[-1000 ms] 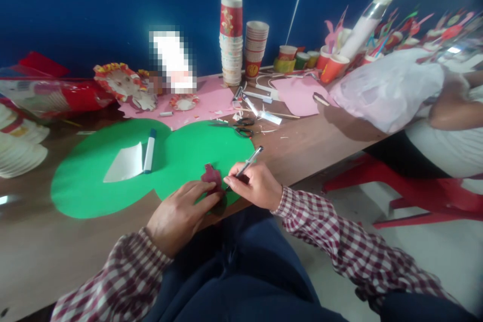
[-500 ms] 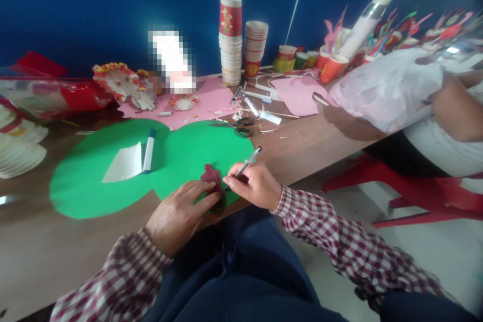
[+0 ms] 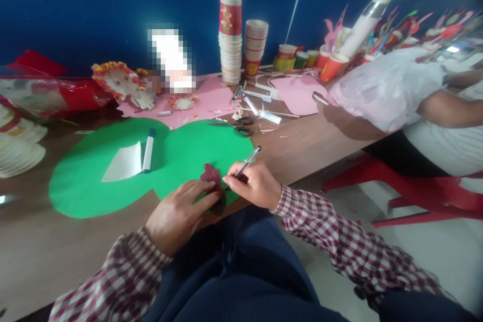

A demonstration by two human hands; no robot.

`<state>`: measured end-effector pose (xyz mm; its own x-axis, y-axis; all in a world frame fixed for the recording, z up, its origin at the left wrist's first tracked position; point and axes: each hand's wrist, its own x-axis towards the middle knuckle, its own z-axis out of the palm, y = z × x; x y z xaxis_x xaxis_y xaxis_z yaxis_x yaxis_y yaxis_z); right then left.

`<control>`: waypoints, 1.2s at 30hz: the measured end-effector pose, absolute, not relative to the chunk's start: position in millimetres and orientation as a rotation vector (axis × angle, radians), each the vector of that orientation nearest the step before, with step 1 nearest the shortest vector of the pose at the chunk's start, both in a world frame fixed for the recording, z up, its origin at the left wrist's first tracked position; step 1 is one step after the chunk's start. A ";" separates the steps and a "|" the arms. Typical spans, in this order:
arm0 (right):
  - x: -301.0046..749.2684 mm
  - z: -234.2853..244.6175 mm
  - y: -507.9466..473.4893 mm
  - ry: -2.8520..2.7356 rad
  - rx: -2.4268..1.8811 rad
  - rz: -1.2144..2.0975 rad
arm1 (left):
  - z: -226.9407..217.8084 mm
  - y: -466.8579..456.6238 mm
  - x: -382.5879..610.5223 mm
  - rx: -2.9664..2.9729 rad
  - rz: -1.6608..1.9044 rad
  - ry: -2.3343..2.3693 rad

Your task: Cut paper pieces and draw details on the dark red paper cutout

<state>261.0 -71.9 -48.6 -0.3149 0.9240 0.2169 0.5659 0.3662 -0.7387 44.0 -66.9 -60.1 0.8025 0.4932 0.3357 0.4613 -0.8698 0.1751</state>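
My right hand [image 3: 253, 184] is closed around a slim pen [image 3: 249, 161] with a dark cap end. Its tip points down beside a small dark-red cutout [image 3: 210, 175], close to the table's near edge. My left hand [image 3: 181, 211] lies with fingers stretched out, fingertips pressing the cutout onto a large green sheet [image 3: 192, 146] with rounded lobes. Part of the cutout is hidden under those fingers. Left of my hands, a marker with a blue cap [image 3: 148, 151] and a folded white paper [image 3: 123, 163] rest on the green sheet.
Black scissors [image 3: 243, 127] lie at the green sheet's far edge. Behind them are pink paper [image 3: 215, 93], loose markers and stacked paper cups [image 3: 230, 40]. On the right, a person's arm [image 3: 449, 108] is beside a white plastic bag [image 3: 385, 85]. A red stool [image 3: 407, 191] stands below.
The person's arm at the right has shifted slightly lower. My hands, the pen and the cutout look almost the same.
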 end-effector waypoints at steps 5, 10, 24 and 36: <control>261.4 -48.3 -71.9 -2.007 -1.273 0.741 | -59.2 -66.7 44.7 2.908 0.615 0.746; 262.0 -48.1 -71.7 -2.008 -1.260 0.754 | -59.7 -66.7 43.9 2.913 0.606 0.741; 261.2 -48.1 -72.9 -1.980 -1.266 0.737 | -59.6 -67.6 42.5 2.892 0.607 0.764; 261.8 -48.2 -72.0 -1.993 -1.272 0.751 | -60.6 -66.6 43.1 2.901 0.609 0.751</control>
